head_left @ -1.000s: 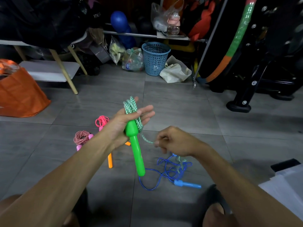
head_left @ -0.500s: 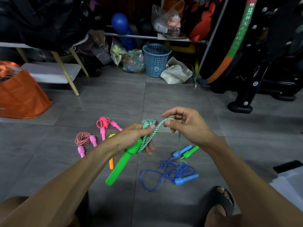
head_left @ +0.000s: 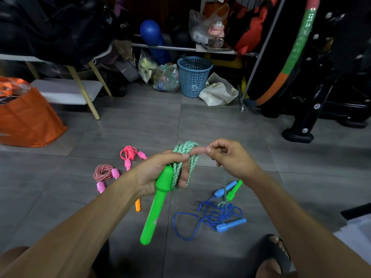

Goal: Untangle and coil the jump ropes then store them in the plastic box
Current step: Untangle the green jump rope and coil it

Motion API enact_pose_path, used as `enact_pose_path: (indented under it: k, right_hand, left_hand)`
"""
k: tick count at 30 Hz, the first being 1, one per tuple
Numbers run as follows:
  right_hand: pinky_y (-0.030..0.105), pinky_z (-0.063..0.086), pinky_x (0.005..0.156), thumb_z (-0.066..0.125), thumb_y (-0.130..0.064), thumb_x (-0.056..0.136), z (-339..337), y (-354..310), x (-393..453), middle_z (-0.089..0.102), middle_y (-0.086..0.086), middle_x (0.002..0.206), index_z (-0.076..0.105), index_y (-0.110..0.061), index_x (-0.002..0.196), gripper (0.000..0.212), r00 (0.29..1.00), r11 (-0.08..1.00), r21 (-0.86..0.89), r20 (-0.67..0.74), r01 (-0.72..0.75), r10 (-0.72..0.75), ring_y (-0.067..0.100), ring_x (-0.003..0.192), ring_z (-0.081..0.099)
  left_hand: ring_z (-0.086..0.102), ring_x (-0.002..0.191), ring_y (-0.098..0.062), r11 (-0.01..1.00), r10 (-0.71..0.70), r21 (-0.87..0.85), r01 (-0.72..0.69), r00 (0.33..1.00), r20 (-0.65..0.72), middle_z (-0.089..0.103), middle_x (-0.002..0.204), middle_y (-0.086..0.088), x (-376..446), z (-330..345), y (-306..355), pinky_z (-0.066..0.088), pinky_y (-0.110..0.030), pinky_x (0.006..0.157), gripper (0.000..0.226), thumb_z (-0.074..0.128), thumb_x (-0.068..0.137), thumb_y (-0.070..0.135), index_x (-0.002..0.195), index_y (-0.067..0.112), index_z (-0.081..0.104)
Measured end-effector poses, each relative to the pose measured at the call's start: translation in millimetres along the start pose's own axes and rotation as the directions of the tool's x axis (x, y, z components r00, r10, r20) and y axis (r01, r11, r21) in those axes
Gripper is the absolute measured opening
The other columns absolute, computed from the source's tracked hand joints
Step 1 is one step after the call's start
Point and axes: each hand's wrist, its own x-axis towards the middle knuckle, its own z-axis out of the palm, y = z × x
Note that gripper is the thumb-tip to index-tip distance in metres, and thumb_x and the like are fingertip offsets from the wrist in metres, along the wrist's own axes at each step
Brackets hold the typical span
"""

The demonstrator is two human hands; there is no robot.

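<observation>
My left hand grips a green jump-rope handle with loops of green-white rope wound over its fingers. My right hand pinches the same rope just right of the loops; the free strand hangs down to the second green handle on the floor. A loose blue rope with blue handles lies tangled below it. Two coiled ropes lie to the left: a red-white one and a pink one, both with pink handles. An orange handle shows under my left wrist. The white plastic box sits at the right edge.
An orange bag stands at the left. A blue basket, plastic bags and a white cloth bag line the back. Black exercise equipment stands at the right. My sandalled foot is at the bottom.
My right hand rose from near the floor to beside my left hand, laying rope over the loops. The green handle swung from upright to slanting down-left. The second green handle slid into view.
</observation>
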Motion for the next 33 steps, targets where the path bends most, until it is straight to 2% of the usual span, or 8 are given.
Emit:
enact_pose_path:
  k: [8,14,18,22,25,28,30,33]
  right_hand:
    - [0.026,0.048,0.064,0.062,0.003,0.085,-10,29,1,0.06,-0.006,0.049,0.054,-0.01,0.088,0.015,0.963,0.958,-0.18,0.115,-0.221,0.244,0.012,0.05,0.059]
    - [0.026,0.049,0.051,0.057,-0.006,0.092,-6,-1,-10,0.063,0.003,0.059,0.06,-0.007,0.083,0.01,0.97,0.98,0.098,0.19,-0.174,0.154,0.014,0.044,0.049]
    - [0.019,0.041,0.042,0.054,-0.013,0.093,6,-21,-21,0.062,0.0,0.059,0.063,-0.01,0.083,0.014,0.928,0.979,-0.17,0.332,-0.114,0.166,0.009,0.04,0.04]
    - [0.02,0.041,0.046,0.057,-0.012,0.092,20,-29,-28,0.061,0.002,0.061,0.066,-0.005,0.087,0.012,0.909,0.994,-0.08,0.405,-0.077,0.103,0.01,0.043,0.044]
    - [0.021,0.044,0.054,0.063,-0.004,0.087,19,-34,-30,0.062,0.005,0.063,0.067,0.002,0.095,0.011,0.911,0.996,0.06,0.411,-0.07,0.039,0.014,0.053,0.049]
    - [0.021,0.044,0.06,0.069,-0.002,0.078,13,-37,-29,0.063,0.005,0.063,0.072,-0.002,0.087,0.01,0.91,0.996,0.076,0.414,-0.054,0.017,0.009,0.058,0.054]
    - [0.017,0.043,0.06,0.065,0.006,0.078,6,-39,-28,0.066,-0.006,0.062,0.071,-0.001,0.085,0.011,0.911,0.997,0.064,0.412,-0.053,0.022,0.0,0.059,0.054]
    - [0.022,0.045,0.063,0.064,0.007,0.081,1,-41,-27,0.067,-0.004,0.064,0.071,-0.005,0.081,0.014,0.934,0.999,0.025,0.357,-0.028,0.018,0.006,0.061,0.055]
  left_hand:
    - [0.072,0.074,-0.014,0.834,0.163,-0.43,-0.346,0.899,-0.407,0.073,0.08,-0.001,8,-11,11,0.056,-0.021,0.061,0.027,0.048,0.094,0.022,0.118,0.016,0.058]
    - [0.071,0.092,-0.02,0.799,0.189,-0.417,-0.433,0.839,-0.51,0.074,0.096,-0.006,9,-17,13,0.053,-0.027,0.084,0.013,0.046,0.098,0.021,0.109,0.018,0.052]
    - [0.068,0.101,-0.021,0.814,0.229,-0.379,-0.44,0.843,-0.487,0.073,0.101,-0.006,10,-15,16,0.054,-0.025,0.086,0.011,0.044,0.098,0.019,0.095,0.018,0.055]
    - [0.063,0.111,-0.026,0.901,0.305,-0.157,-0.404,0.849,-0.432,0.07,0.11,-0.009,10,-10,9,0.048,-0.033,0.098,0.036,0.057,0.08,-0.004,0.108,0.017,0.048]
    - [0.061,0.113,-0.029,0.95,0.309,0.085,-0.301,0.858,-0.409,0.066,0.116,-0.013,10,-1,1,0.041,-0.04,0.105,0.035,0.053,0.082,-0.015,0.1,0.015,0.049]
    - [0.061,0.111,-0.033,0.959,0.271,0.192,-0.209,0.877,-0.397,0.063,0.121,-0.018,14,-2,-3,0.043,-0.043,0.102,0.027,0.054,0.084,-0.013,0.11,-0.009,0.051]
    - [0.068,0.097,-0.025,0.95,0.228,0.283,-0.132,0.912,-0.341,0.069,0.111,-0.014,13,-2,-6,0.054,-0.035,0.09,0.027,0.053,0.086,-0.012,0.113,-0.016,0.05]
    - [0.071,0.069,-0.012,0.913,0.162,0.403,-0.058,0.959,-0.23,0.074,0.078,0.0,8,4,-8,0.054,-0.018,0.062,0.016,0.05,0.09,-0.009,0.092,0.004,0.06]
